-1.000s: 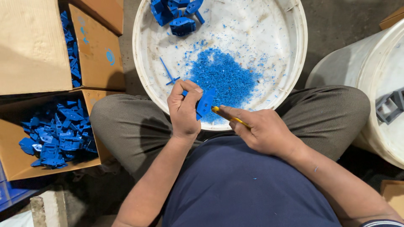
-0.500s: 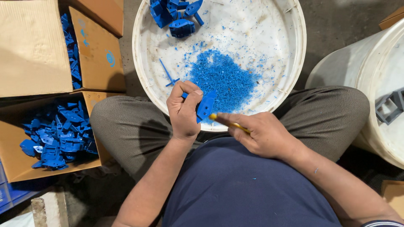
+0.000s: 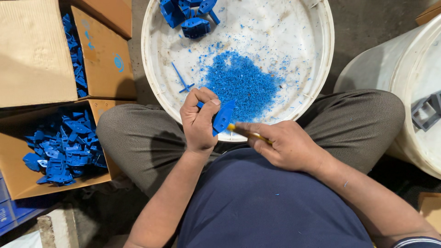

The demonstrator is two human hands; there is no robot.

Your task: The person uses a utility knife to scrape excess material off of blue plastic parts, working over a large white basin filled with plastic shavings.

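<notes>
My left hand (image 3: 198, 120) grips a small blue plastic part (image 3: 223, 116) just over the near rim of a round white tub (image 3: 303, 55). My right hand (image 3: 282, 144) holds a thin yellow-handled tool (image 3: 248, 133) with its tip against the part's lower edge. A heap of blue plastic shavings (image 3: 241, 85) lies in the tub right behind the hands. Several more blue parts (image 3: 186, 16) sit at the tub's far edge, and a thin blue stick (image 3: 182, 79) lies on the tub's left side.
An open cardboard box (image 3: 18, 177) at my left knee holds several blue parts (image 3: 64, 154). A second box (image 3: 108, 57) behind it also has blue parts. A white drum (image 3: 390, 82) with a grey part (image 3: 427, 110) on it stands at the right.
The right hand has drawn the tool slightly back along the part's edge. The left hand keeps hold of the blue part in about the same place.
</notes>
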